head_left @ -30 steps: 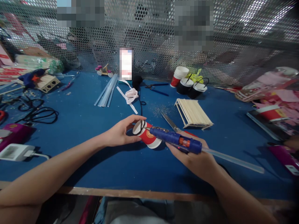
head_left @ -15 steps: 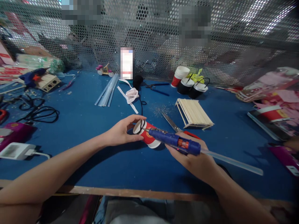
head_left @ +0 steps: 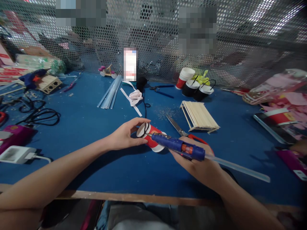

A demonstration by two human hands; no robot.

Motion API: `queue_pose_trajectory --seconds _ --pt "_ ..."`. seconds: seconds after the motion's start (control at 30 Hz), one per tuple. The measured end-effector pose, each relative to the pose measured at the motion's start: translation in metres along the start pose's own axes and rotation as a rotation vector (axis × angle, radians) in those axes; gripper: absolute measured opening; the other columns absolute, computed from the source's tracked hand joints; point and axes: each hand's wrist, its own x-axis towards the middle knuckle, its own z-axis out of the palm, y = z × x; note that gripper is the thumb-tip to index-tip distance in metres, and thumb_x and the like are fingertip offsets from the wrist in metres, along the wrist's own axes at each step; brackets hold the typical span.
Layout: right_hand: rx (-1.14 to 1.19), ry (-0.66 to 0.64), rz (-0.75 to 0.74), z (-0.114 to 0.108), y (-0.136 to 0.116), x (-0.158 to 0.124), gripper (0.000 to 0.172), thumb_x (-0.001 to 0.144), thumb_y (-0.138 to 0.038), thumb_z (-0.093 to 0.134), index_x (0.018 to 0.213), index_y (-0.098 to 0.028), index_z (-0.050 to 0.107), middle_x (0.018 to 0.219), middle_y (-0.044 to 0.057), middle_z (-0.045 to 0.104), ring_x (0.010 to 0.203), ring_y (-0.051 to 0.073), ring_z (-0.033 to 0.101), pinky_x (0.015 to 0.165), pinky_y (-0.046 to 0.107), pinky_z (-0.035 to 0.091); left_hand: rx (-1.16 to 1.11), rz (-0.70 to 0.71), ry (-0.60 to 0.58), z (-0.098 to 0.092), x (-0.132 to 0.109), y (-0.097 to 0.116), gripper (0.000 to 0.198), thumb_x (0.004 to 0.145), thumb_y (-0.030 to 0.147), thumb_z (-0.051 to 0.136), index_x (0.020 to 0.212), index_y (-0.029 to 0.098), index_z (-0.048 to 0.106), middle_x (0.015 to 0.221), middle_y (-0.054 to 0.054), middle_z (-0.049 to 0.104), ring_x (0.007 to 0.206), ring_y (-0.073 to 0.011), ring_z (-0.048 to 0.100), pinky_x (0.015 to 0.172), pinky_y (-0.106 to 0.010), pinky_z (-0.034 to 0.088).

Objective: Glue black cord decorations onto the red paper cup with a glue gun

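Observation:
My left hand (head_left: 127, 135) is closed round the rim end of a red and white paper cup (head_left: 153, 147), which lies on its side. A black cord (head_left: 145, 128) loops over the cup's rim and runs back across the table toward a dark ball. In my right hand (head_left: 194, 166) is a blue hot glue gun (head_left: 177, 145) with a long clear glue stick out of its back. Its metal nozzle meets the cup's side close to the cord. Scissors with red handles (head_left: 177, 126) lie just beyond, partly hidden by my right hand.
A stick-built rack (head_left: 200, 115), two black-wrapped cups (head_left: 196, 91) and stacked cups (head_left: 184, 78) stand back right. White ribbon (head_left: 135, 96), glue sticks (head_left: 110, 94) and blue-handled pliers (head_left: 161, 90) lie ahead. Another glue gun (head_left: 32, 79) rests left. A perforated metal screen (head_left: 158, 38) borders the back.
The glue gun has shifted very slightly to the left, its nozzle staying near the cord on the cup. My left hand and the cup have hardly moved.

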Motion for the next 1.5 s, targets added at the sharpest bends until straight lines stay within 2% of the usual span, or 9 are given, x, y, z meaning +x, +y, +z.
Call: queue_pose_trajectory --seconds 0.17,0.23,0.37,0.5,0.6,1.03,1.2,1.4,1.5 --pt "-0.113 -0.043 -0.055 -0.001 0.000 0.000 0.016 0.082 -0.021 0.050 0.076 -0.020 0.064 0.068 0.003 0.064 0.058 0.014 0.059 0.054 0.026 0.048 -0.008 0.011 0.001 0.000 0.000 -0.001 0.056 0.072 0.024 0.068 0.123 0.020 0.045 0.121 -0.010 0.053 0.110 -0.0223 0.054 0.095 -0.038 0.044" --pt "-0.192 -0.046 -0.157 -0.003 0.000 0.002 0.021 0.084 -0.017 0.047 0.075 -0.019 0.066 0.069 0.003 0.064 0.059 0.014 0.059 0.053 0.025 0.046 -0.008 0.015 -0.002 0.000 0.000 0.001 0.056 0.072 0.024 0.068 0.123 0.020 0.045 0.121 -0.010 0.053 0.110 -0.0224 0.054 0.095 -0.038 0.044" --pt "-0.395 0.016 -0.399 -0.010 0.002 0.004 0.035 0.083 -0.005 0.040 0.076 -0.022 0.070 0.066 0.004 0.065 0.061 0.015 0.059 0.051 0.024 0.042 -0.022 0.022 -0.037 0.000 0.000 0.005 0.054 0.073 0.021 0.067 0.122 0.019 0.045 0.121 -0.010 0.052 0.108 -0.0217 0.054 0.095 -0.038 0.044" --pt "-0.547 0.116 -0.504 -0.012 0.005 0.003 0.037 0.078 0.002 0.042 0.080 -0.023 0.070 0.071 0.004 0.066 0.069 0.017 0.061 0.056 0.026 0.042 -0.034 0.034 -0.055 -0.001 0.001 0.006 0.053 0.073 0.020 0.066 0.122 0.019 0.045 0.120 -0.010 0.052 0.108 -0.0218 0.054 0.095 -0.038 0.044" --pt "-0.627 0.153 -0.566 -0.011 0.005 0.002 0.037 0.078 0.002 0.042 0.080 -0.023 0.069 0.069 0.004 0.065 0.066 0.017 0.059 0.055 0.026 0.039 -0.033 0.030 -0.059 -0.001 0.001 0.006 0.054 0.073 0.019 0.066 0.123 0.019 0.044 0.120 -0.010 0.051 0.108 -0.0216 0.054 0.095 -0.038 0.044" --pt "-0.702 0.195 -0.623 -0.011 0.004 0.004 0.038 0.080 0.001 0.040 0.075 -0.023 0.069 0.065 0.003 0.065 0.062 0.016 0.059 0.054 0.027 0.039 -0.026 0.032 -0.062 -0.001 0.001 0.005 0.054 0.073 0.019 0.066 0.122 0.019 0.044 0.120 -0.010 0.050 0.107 -0.0211 0.054 0.094 -0.037 0.046" --pt "-0.682 0.212 -0.603 -0.010 0.009 0.003 0.037 0.077 0.002 0.044 0.081 -0.023 0.070 0.074 0.005 0.068 0.073 0.020 0.062 0.061 0.030 0.042 -0.030 0.048 -0.062 -0.001 0.000 0.005 0.054 0.073 0.018 0.066 0.122 0.019 0.044 0.121 -0.010 0.050 0.110 -0.0217 0.053 0.096 -0.038 0.045" --pt "-0.673 0.192 -0.627 -0.012 0.003 0.005 0.038 0.080 0.001 0.040 0.073 -0.021 0.070 0.063 0.004 0.064 0.060 0.015 0.057 0.053 0.026 0.039 -0.017 0.034 -0.069 -0.001 0.001 0.006 0.054 0.073 0.018 0.066 0.122 0.019 0.044 0.121 -0.010 0.049 0.110 -0.0213 0.052 0.096 -0.037 0.045" --pt "-0.766 0.188 -0.614 -0.012 0.006 0.001 0.036 0.075 0.003 0.046 0.080 -0.023 0.071 0.070 0.004 0.067 0.071 0.019 0.061 0.061 0.029 0.042 -0.025 0.051 -0.066 -0.001 0.001 0.005 0.054 0.073 0.017 0.066 0.122 0.019 0.044 0.121 -0.010 0.049 0.110 -0.0209 0.053 0.096 -0.037 0.045"
